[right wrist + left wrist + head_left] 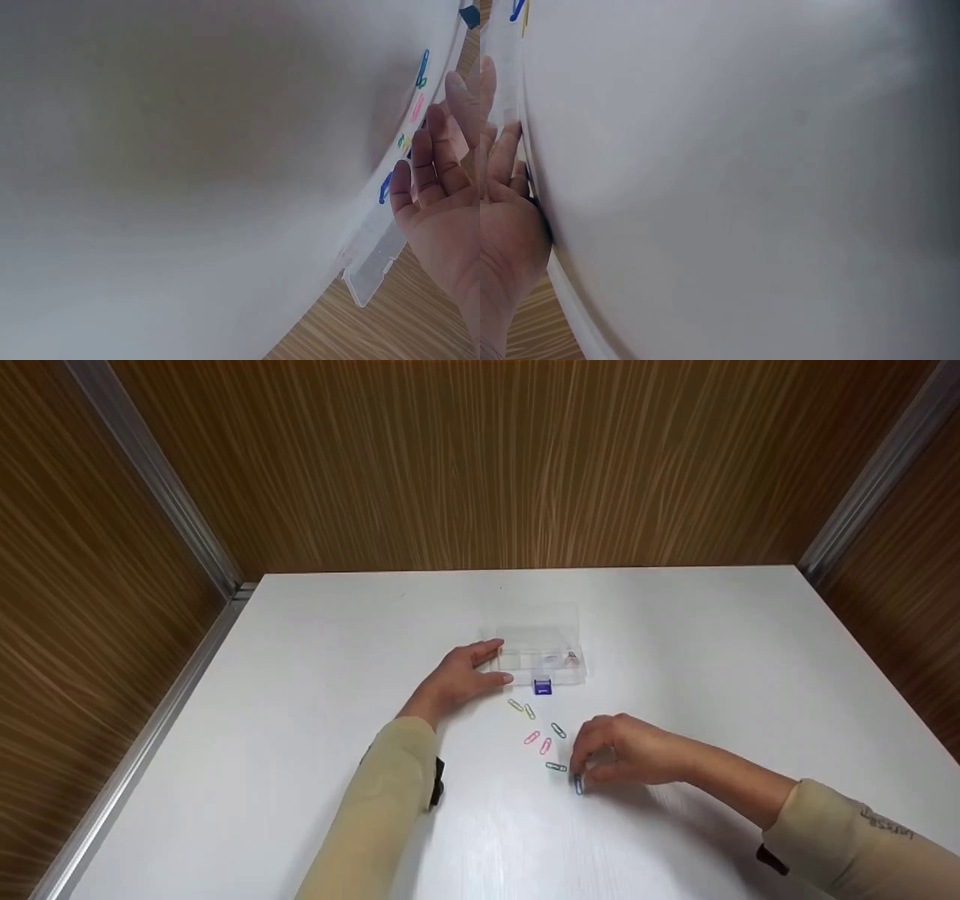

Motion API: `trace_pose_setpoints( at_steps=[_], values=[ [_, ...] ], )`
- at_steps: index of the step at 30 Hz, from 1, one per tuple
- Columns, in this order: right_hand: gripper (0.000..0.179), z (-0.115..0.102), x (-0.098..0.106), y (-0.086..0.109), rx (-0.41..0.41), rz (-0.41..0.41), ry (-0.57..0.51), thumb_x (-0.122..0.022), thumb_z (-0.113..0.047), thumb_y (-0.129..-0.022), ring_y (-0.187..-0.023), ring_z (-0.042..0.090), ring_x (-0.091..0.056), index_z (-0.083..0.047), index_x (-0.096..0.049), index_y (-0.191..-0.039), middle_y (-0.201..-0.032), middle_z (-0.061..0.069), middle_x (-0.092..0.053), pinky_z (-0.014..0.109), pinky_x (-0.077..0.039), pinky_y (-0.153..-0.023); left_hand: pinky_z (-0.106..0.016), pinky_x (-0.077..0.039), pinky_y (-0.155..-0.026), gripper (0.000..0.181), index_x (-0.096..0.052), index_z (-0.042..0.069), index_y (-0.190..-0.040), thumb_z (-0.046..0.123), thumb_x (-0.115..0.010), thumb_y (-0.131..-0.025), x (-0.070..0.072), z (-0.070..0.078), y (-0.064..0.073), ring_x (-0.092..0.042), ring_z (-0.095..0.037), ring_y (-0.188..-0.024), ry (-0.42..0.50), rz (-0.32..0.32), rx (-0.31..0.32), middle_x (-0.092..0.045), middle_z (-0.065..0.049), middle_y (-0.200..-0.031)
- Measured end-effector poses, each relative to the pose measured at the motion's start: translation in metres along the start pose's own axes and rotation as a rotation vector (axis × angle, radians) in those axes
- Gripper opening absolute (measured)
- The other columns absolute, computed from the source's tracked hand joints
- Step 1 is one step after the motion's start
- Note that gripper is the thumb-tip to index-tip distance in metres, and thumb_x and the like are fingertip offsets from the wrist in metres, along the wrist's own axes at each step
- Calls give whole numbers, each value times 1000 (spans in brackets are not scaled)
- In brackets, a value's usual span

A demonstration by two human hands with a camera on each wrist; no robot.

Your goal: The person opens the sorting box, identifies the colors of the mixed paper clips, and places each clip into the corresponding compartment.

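Across the white bench (675,645): paper clips lie scattered, trailing from the front of a clear box down towards the person's right hand (634,746).
Blue clip (578,785): right at that hand's fingertips, on the bench, nearest clip to the person!
Right fingers: loosely bent, thumb standing apart from them in the wrist view; whether they brush the clip, I cannot tell.
Left hand (461,675): at the box's left end, thumb by the front edge, fingers spread and relaxed against the plastic.
Clear box (566,678): lid up, blue latch (542,687) at the front, a small reddish thing (571,658) (too tiny to name) towards its right end.
Below the latch: two yellow-green clips (515,705).
Midfield: two pink clips (532,737), flanked by two dark green clips (559,730).
Backdrop: wood-grain panel (450,465).
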State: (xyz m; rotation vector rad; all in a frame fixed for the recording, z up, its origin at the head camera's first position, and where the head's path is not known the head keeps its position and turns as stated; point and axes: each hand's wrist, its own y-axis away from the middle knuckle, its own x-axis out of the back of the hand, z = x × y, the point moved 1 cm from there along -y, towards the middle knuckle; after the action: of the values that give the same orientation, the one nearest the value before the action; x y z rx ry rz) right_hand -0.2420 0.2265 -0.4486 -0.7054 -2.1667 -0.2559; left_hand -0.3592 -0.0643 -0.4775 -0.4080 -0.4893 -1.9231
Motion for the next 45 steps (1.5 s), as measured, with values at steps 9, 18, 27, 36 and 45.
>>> trace_pose_setpoints(
  at_steps=[9,18,27,36,45],
  values=[
    [23,6,-3,-1,-27,-33,4,-86,-7,-89,-103,13,-67,-17,-83,-109,-108,-7,-75,34,-55,-97,-40,-18,-130,76,-48,26,-162,36,-82,-96,1,0,1,-23,-19,-160,-23,-5,-4,-47,5,-164],
    [26,13,-2,0,-78,-37,-137,-87,-10,-89,-103,21,-67,-16,-83,-114,-111,-3,-74,28,-54,-96,-37,-20,-129,76,-48,27,-162,36,-83,-95,0,-2,-1,-25,-17,-160,-15,-5,12,-48,7,-163],
    [27,19,-4,0,-83,-50,-193,-88,-10,-88,-105,20,-66,-15,-83,-114,-111,-1,-72,25,-53,-97,-37,-19,-129,76,-48,26,-162,36,-82,-95,-1,-1,-1,-23,-17,-160,-18,4,8,-49,6,-162],
    [26,21,-5,-2,-109,-59,-182,-88,-12,-88,-107,16,-64,-16,-84,-113,-111,-3,-70,25,-51,-99,-39,-18,-130,77,-47,28,-162,40,-82,-95,0,0,0,-23,-18,-160,-24,3,20,-48,7,-163],
    [23,22,-7,-3,-112,-54,-198,-88,-13,-88,-107,16,-64,-17,-84,-110,-110,-3,-71,25,-50,-98,-38,-18,-130,76,-47,27,-162,39,-81,-96,1,-1,1,-23,-18,-160,-39,-2,-4,-46,6,-164]
  ],
)
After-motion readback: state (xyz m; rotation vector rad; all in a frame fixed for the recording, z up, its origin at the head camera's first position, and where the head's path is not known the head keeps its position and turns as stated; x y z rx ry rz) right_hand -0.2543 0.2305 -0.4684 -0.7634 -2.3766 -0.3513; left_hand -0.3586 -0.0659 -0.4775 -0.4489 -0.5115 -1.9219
